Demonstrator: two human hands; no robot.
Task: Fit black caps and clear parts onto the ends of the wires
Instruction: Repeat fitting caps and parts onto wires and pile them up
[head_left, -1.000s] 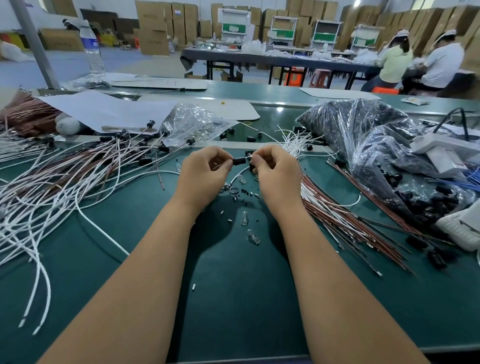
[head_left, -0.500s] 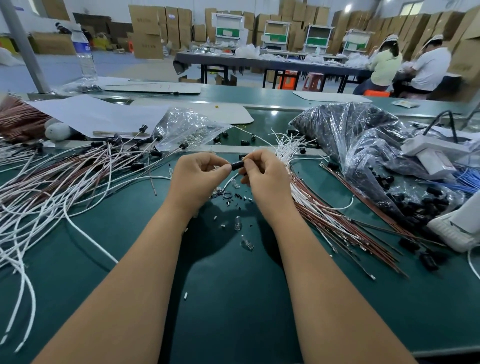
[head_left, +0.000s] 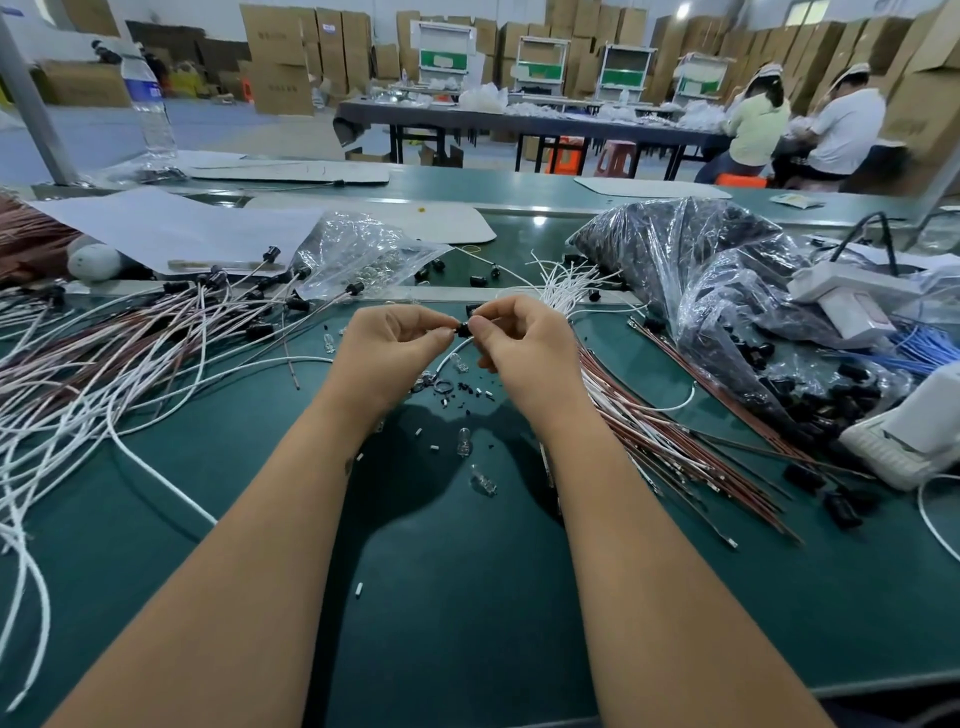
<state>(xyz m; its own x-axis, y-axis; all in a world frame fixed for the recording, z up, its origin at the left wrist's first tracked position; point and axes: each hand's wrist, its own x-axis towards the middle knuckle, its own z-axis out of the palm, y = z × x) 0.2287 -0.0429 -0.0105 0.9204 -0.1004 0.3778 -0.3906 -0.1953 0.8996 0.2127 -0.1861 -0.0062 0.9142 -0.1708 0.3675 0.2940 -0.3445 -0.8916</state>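
Both hands meet at 12 o'clock: left hand (head_left: 387, 345) and right hand (head_left: 524, 340) pinch a black cap (head_left: 463, 328); white wire (head_left: 451, 358) hangs below it.

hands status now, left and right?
Left hand: pinching the black cap.
Right hand: pinching the same cap, white wire trailing below.

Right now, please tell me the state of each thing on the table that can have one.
Left hand: pinches the black cap.
Right hand: pinches the same cap.
Black cap: held on a white wire.
Clear bulbs: loose on table.
Clear bag: lying open.
Water bottle: upright.
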